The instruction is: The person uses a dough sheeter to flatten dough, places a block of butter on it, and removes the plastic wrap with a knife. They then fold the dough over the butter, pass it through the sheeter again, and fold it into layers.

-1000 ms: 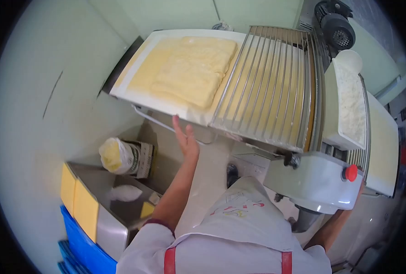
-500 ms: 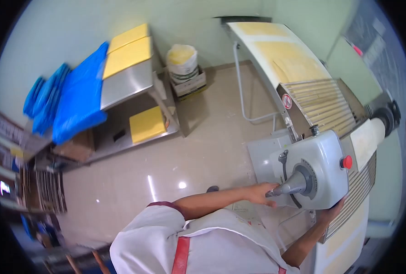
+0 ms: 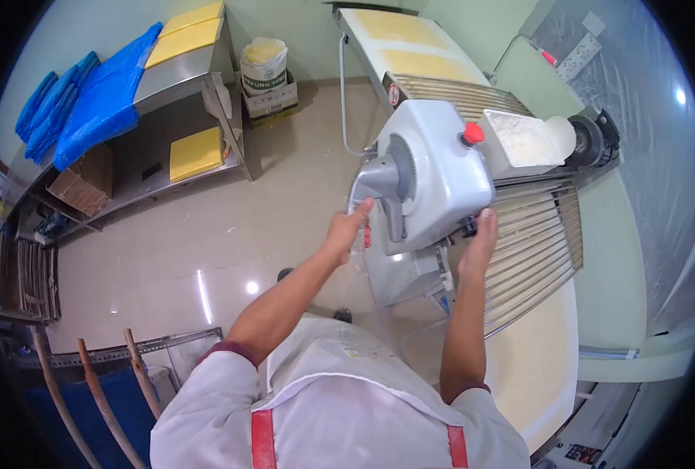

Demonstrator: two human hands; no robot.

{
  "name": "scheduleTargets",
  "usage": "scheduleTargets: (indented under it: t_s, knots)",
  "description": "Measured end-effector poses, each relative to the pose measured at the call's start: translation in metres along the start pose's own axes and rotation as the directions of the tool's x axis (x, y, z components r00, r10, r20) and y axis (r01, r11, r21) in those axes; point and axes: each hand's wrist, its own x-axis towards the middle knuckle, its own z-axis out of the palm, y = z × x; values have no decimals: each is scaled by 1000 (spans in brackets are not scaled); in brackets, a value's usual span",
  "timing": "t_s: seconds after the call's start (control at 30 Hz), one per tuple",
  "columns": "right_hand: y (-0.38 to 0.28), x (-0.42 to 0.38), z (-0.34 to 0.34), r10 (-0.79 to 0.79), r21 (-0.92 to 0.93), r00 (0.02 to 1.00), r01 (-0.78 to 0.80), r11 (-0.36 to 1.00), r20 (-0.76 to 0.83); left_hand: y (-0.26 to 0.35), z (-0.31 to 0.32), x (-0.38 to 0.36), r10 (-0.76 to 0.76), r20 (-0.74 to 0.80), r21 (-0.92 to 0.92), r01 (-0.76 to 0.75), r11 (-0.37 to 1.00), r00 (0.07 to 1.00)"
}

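A grey machine head (image 3: 441, 172) with a round dial and a red knob (image 3: 472, 134) stands between two wire guards. My left hand (image 3: 349, 228) is wrapped round the end of the machine's lever (image 3: 377, 178). My right hand (image 3: 480, 238) touches the lower right side of the machine head beside a small black knob (image 3: 469, 227), its fingers pointing up and not wrapped round anything. A white tray of flour (image 3: 517, 139) sits on top of the machine, right of the red knob.
Pale belts (image 3: 531, 359) extend at both ends of the machine. At the left stands a steel table (image 3: 177, 72) with yellow slabs and blue plastic. A white sack (image 3: 265, 69) rests in a box by the wall. Wooden poles (image 3: 101, 391) stand at lower left.
The view has shifted, bringing the flour tray into full sight. The lever, in my left hand, now points differently. My right hand shows more fully beside the machine head.
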Motion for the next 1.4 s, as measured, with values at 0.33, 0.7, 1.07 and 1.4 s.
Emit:
scheduleTargets:
  t_s: [0.33,0.7,1.07,1.4]
  knots:
    - [-68,1,32,-568,-343,508,860,378,647,-2,4,4,53,4,48,-53,997,999]
    - [-83,39,77,-380,-435,511,859,271,771,4,6,-1,41,45,38,-43,998,998]
    - [-83,124,184,-40,-530,545,827,188,837,8,-10,8,-2,175,0,2,1000,985]
    - [-83,182,255,587,-880,684,462,110,432,20,-13,9,-73,205,72,59,996,976]
